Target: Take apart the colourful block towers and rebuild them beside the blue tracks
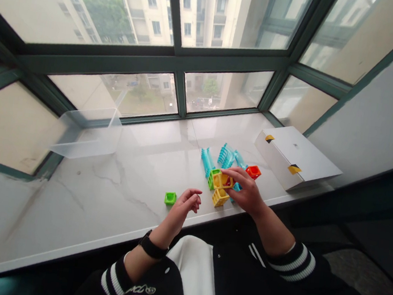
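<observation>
My right hand [246, 191] reaches in from the right with its fingers around a yellow toy block [221, 180], gripping it. Below that block is a second yellow block [219, 197], and a green block [211, 181] stands against its left side; whether they are joined is unclear. Some red shows inside or behind the gripped block, partly covered by my fingers. My left hand [188, 201], loosely curled with nothing visible in it, hovers over the counter's front part. Just left of it lies a single green block [170, 198].
Clear blue track pieces [227, 155] lie behind the blocks, near a red-orange block [253, 172]. A white box [298, 154] with yellow-black tabs stands at the right. A translucent plastic bin [87, 137] sits at the left. Windows line the back of the marble-look counter [115, 204].
</observation>
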`<state>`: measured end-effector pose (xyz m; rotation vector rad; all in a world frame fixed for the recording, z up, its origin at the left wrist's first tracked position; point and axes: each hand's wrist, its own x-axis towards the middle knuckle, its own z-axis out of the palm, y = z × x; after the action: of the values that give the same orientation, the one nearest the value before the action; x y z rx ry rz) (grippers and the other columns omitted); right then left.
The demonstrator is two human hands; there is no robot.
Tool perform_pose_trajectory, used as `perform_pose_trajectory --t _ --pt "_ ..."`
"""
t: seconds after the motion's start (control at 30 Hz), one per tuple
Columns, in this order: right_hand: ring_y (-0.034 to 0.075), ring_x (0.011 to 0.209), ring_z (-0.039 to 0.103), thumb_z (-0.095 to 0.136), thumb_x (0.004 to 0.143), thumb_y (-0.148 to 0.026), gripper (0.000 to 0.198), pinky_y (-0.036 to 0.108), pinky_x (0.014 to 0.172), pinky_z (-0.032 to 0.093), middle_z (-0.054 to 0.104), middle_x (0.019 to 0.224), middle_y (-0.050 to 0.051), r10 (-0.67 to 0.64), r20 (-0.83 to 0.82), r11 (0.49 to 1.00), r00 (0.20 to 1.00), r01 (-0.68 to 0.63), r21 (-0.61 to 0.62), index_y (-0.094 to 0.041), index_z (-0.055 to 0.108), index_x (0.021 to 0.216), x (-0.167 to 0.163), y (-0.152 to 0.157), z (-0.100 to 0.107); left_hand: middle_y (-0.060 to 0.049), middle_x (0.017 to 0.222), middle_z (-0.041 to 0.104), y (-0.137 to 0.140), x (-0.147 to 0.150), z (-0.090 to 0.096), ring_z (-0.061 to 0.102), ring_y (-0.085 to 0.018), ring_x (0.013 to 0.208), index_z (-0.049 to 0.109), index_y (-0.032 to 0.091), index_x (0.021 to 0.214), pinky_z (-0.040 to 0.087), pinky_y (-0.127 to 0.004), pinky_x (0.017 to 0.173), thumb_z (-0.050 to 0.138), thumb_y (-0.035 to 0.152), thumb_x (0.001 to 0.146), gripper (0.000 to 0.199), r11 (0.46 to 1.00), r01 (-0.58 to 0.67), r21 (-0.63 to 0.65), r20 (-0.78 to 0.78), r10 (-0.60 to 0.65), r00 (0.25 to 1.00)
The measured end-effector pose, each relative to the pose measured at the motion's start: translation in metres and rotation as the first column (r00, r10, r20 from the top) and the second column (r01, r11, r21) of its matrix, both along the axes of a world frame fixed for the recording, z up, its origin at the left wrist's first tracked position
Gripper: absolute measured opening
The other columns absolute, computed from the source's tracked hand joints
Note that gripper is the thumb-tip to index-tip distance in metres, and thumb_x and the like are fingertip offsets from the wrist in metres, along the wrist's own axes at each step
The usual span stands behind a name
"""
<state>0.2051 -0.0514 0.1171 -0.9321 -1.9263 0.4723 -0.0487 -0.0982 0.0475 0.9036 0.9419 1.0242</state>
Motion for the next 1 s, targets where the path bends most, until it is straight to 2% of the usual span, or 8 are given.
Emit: perform_pose_trajectory --t 0.07,0.17,0.33,0.47,0.63,0.8,1.0 --pt "0.027 0.115 0.069 0.069 0.093 -0.019 0.048 0.044 0.100 0.062 0.069 0.128 0.008 -0.065 0.022 0.997 0.998 0.066 -0.043 -0.031 0.069 0.139 0.015 0.002 -0.002 -0.004 0.098 0.067 0.002 0.000 -0.002 0.062 -0.016 0.084 0.066 0.021 0.120 0.052 -0.030 0.075 0.076 0.055 0.091 0.046 0.992 -0.003 0.126 -0.165 0.023 0.986" --pt "0.029 0.120 0.068 0.070 0.092 -0.020 0.047 0.045 0.101 0.062 0.069 0.131 0.009 -0.102 0.060 0.989 0.993 0.108 -0.104 -0.031 0.069 0.138 0.030 0.002 -0.009 -0.008 0.115 0.069 0.007 0.004 -0.005 0.068 -0.019 0.097 0.064 0.023 0.126 0.057 -0.036 0.088 0.075 0.049 0.093 0.044 0.950 0.088 0.301 -0.369 0.031 0.929" --pt "0.029 0.122 0.068 0.071 0.092 -0.019 0.049 0.045 0.101 0.062 0.069 0.131 0.009 -0.062 0.112 0.978 0.992 0.082 -0.191 -0.031 0.068 0.140 0.035 -0.001 -0.020 -0.010 0.130 0.067 0.018 0.018 -0.011 0.069 -0.025 0.112 0.061 0.026 0.132 0.059 -0.045 0.099 0.078 0.042 0.092 0.046 0.857 0.237 0.457 -0.535 0.052 0.843" --pt "0.028 0.120 0.069 0.069 0.090 -0.015 0.052 0.047 0.105 0.060 0.070 0.129 0.009 -0.039 0.139 0.975 0.990 0.068 -0.209 -0.030 0.069 0.140 0.032 -0.003 -0.023 -0.012 0.133 0.067 0.026 0.031 -0.017 0.066 -0.031 0.123 0.061 0.026 0.134 0.054 -0.053 0.109 0.084 0.042 0.086 0.056 0.832 0.289 0.473 -0.608 0.071 0.791" --pt "0.029 0.120 0.069 0.069 0.088 -0.013 0.054 0.048 0.107 0.059 0.070 0.129 0.008 -0.052 0.155 0.973 0.986 0.086 -0.214 -0.030 0.069 0.139 0.028 -0.002 -0.024 -0.014 0.135 0.068 0.034 0.041 -0.032 0.065 -0.035 0.127 0.061 0.025 0.134 0.050 -0.057 0.113 0.085 0.041 0.083 0.059 0.835 0.306 0.458 -0.655 0.085 0.751" --pt "0.029 0.122 0.069 0.068 0.086 -0.011 0.056 0.050 0.110 0.057 0.070 0.130 0.009 -0.057 0.186 0.967 0.981 0.101 -0.235 -0.030 0.070 0.139 0.027 -0.001 -0.026 -0.014 0.130 0.071 0.037 0.047 -0.045 0.068 -0.035 0.122 0.063 0.024 0.130 0.051 -0.055 0.111 0.081 0.039 0.087 0.049 0.839 0.326 0.435 -0.693 0.081 0.716" --pt "0.028 0.122 0.069 0.066 0.085 -0.009 0.057 0.049 0.109 0.058 0.070 0.131 0.009 -0.032 0.195 0.961 0.980 0.084 -0.263 -0.028 0.069 0.139 0.026 -0.003 -0.029 -0.013 0.126 0.074 0.037 0.051 -0.050 0.071 -0.034 0.116 0.066 0.024 0.125 0.053 -0.053 0.105 0.077 0.034 0.090 0.038 0.835 0.352 0.423 -0.717 0.071 0.693"
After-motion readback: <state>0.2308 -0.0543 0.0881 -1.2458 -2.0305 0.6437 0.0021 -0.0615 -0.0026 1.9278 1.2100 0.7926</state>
